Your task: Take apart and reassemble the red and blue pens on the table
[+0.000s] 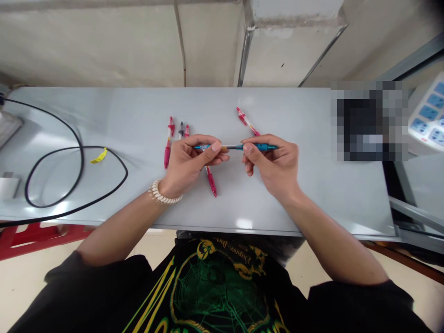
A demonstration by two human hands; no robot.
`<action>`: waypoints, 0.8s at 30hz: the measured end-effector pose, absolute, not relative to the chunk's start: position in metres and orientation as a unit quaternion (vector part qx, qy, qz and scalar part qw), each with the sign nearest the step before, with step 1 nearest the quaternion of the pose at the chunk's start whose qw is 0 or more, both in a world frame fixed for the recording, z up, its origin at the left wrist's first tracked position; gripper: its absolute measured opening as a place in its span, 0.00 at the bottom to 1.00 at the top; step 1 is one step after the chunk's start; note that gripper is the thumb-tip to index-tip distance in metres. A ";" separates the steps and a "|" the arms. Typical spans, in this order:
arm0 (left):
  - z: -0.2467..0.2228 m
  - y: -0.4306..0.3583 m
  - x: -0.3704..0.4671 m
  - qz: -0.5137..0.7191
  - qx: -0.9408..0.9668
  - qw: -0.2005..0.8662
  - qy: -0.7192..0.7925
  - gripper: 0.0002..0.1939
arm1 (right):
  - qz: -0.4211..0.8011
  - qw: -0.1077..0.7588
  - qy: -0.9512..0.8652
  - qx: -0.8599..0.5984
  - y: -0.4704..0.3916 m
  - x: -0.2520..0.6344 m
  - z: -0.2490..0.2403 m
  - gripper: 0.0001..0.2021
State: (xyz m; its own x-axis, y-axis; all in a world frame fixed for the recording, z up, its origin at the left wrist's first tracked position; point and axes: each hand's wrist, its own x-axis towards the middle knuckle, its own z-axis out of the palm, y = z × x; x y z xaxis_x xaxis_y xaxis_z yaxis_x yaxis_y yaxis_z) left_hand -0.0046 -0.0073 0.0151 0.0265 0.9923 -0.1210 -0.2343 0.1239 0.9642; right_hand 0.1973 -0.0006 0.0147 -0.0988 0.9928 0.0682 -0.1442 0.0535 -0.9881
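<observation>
A blue pen (236, 147) lies level between my two hands above the desk. My left hand (194, 159) pinches its left end, the thumb laid along the barrel. The blue right end is pinched between thumb and fingers of my right hand (272, 162). Whether the pen is in one piece I cannot tell, as fingers cover parts of it. Beside my left hand lies a pink pen (167, 155), and a black-tipped pen (181, 129) is partly hidden behind the hand. Another pink pen (211, 182) sticks out below it. Beyond my right hand rests a pink pen (247, 121).
The pale desk (229, 212) runs along a wall. On the left, a black cable (81, 148) with a yellow tag (99, 156) loops near a white adapter (9, 186). A pixelated dark item (360, 125) and a white power strip (430, 113) are at the right.
</observation>
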 end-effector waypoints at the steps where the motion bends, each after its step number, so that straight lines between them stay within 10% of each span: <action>1: 0.015 -0.008 -0.005 0.517 0.412 0.592 0.462 0.18 | 0.550 0.524 -0.499 -0.418 0.000 0.198 0.014 0.15; 24: 0.019 -0.012 -0.004 0.418 0.459 0.701 0.351 0.12 | 0.605 0.512 -0.489 -0.364 0.002 0.197 0.012 0.20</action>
State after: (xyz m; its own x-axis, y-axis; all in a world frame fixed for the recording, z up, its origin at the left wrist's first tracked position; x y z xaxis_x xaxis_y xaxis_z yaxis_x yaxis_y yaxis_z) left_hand -0.0037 -0.0115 0.0187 0.4036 0.9086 -0.1076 -0.2641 0.2283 0.9371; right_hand 0.1966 0.0018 0.0125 -0.2119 0.9754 0.0602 -0.2630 0.0024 -0.9648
